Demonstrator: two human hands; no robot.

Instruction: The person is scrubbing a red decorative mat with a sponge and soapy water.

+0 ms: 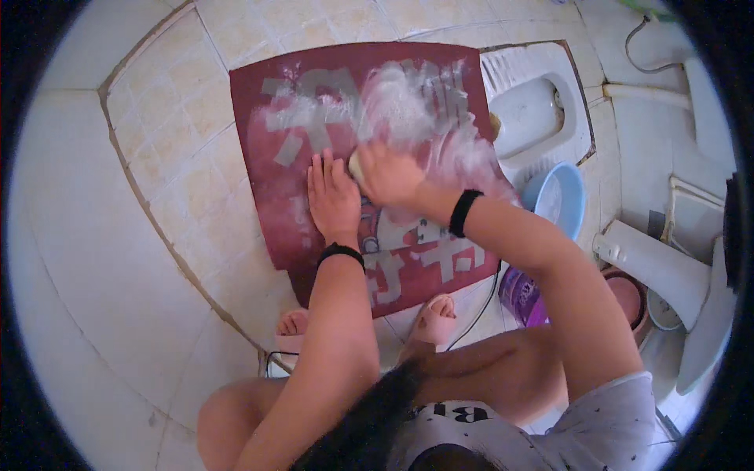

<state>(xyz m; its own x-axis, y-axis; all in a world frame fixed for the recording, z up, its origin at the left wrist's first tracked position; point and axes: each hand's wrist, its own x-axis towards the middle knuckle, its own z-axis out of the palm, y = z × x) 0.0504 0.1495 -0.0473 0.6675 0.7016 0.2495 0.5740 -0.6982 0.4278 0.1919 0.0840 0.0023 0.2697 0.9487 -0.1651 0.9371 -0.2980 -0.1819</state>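
A dark red mat (265,218) with large grey characters lies on the tiled floor, with white foam smeared over its upper middle and right side. My left hand (334,194) rests flat on the mat, fingers slightly apart, holding nothing. Just right of it, my right hand (389,173) is closed over a pale brush or block (356,169) pressed on the mat; only its left end shows, so I cannot tell which it is. A printed cartoon figure (392,231) shows partly below my hands.
A white squat toilet (580,126) adjoins the mat's right edge. Near it stand a light blue basin (574,197) and a purple container (518,294). A black cord (484,312) runs by my slippered foot (437,321). A white wall (76,194) bounds the left side.
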